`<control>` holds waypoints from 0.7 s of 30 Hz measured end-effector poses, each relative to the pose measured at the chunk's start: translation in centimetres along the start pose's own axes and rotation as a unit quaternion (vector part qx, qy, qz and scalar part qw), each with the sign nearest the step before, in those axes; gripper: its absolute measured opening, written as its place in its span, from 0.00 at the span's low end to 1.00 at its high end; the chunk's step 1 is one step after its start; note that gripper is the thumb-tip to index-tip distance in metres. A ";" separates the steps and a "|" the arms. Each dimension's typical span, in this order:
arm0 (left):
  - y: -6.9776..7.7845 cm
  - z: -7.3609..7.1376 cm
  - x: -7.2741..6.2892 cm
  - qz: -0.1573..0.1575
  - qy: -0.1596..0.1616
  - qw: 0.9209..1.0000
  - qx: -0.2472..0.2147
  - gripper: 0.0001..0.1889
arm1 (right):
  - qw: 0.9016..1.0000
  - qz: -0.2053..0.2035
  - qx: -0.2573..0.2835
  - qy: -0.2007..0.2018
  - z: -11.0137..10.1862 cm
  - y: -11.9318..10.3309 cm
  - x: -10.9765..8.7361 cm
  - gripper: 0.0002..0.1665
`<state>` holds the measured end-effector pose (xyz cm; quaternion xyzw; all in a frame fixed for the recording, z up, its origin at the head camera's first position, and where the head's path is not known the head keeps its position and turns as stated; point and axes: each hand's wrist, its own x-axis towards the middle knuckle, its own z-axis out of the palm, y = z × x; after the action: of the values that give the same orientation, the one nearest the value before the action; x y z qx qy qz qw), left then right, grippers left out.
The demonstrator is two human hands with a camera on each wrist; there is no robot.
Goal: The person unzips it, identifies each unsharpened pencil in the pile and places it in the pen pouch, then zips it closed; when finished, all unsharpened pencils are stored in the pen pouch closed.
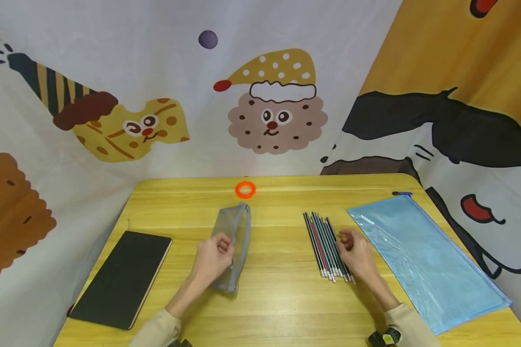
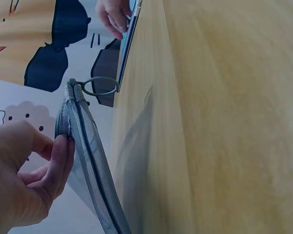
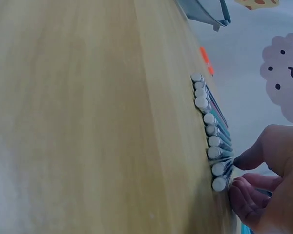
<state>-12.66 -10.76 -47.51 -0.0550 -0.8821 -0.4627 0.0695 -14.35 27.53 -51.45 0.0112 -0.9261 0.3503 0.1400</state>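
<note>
A grey mesh pouch (image 1: 236,231) (image 2: 88,156) lies at the table's middle with its zipper edge raised. My left hand (image 1: 219,248) (image 2: 53,146) pinches the pouch's near part, fingers curled against the mesh. To the right, several pencils (image 1: 325,243) (image 3: 207,119) lie side by side, metal ends towards me. My right hand (image 1: 346,241) (image 3: 237,175) is curled over their right side, and its thumb and fingertips close on the outermost pencil (image 3: 219,184), which still lies on the wood.
A black notebook (image 1: 121,277) lies at the near left. An orange ring (image 1: 245,189) sits at the back middle. A long blue zip pouch (image 1: 421,255) lies at the right. Patterned cloth walls surround the wooden table (image 1: 278,308).
</note>
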 end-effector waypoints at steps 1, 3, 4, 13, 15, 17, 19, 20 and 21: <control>0.0 0.0 0.0 -0.002 0.002 1.000 -0.001 0.02 | 1.000 0.002 -0.004 -0.001 0.0 0.1 0.0 0.18; 0.0 0.1 0.1 -0.004 0.004 1.000 -0.004 0.04 | 1.000 0.007 -0.007 -0.008 -0.1 0.2 0.0 0.17; 0.0 0.1 0.2 -0.005 0.005 1.000 -0.006 0.04 | 1.000 0.009 -0.010 -0.011 -0.2 0.3 0.0 0.16; -0.1 0.0 0.4 0.008 0.035 0.999 0.000 0.05 | 0.999 0.001 -0.031 -0.018 -0.8 0.3 -0.1 0.13; -0.2 0.0 0.4 0.015 0.043 0.999 0.001 0.03 | 0.999 0.002 -0.048 -0.020 -0.9 0.2 0.0 0.12; -0.2 0.1 0.5 0.016 0.047 0.999 -0.001 0.02 | 0.998 0.007 -0.060 -0.028 -1.1 0.1 0.0 0.11; -0.3 0.1 0.5 0.016 0.050 0.999 0.000 0.03 | 0.997 0.012 -0.071 -0.038 -1.3 -0.2 0.1 0.10; -0.3 0.1 0.5 0.016 0.050 0.999 0.000 0.03 | 0.996 0.014 -0.074 -0.044 -1.4 -0.3 0.1 0.09; -0.3 0.1 0.6 0.015 0.051 0.999 -0.001 0.03 | 0.996 0.014 -0.078 -0.050 -1.4 -0.4 0.1 0.09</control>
<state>-13.25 -10.82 -47.69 -0.0441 -0.8761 -0.4645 0.1211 -14.00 28.16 -50.14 0.0042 -0.9563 0.2782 0.0893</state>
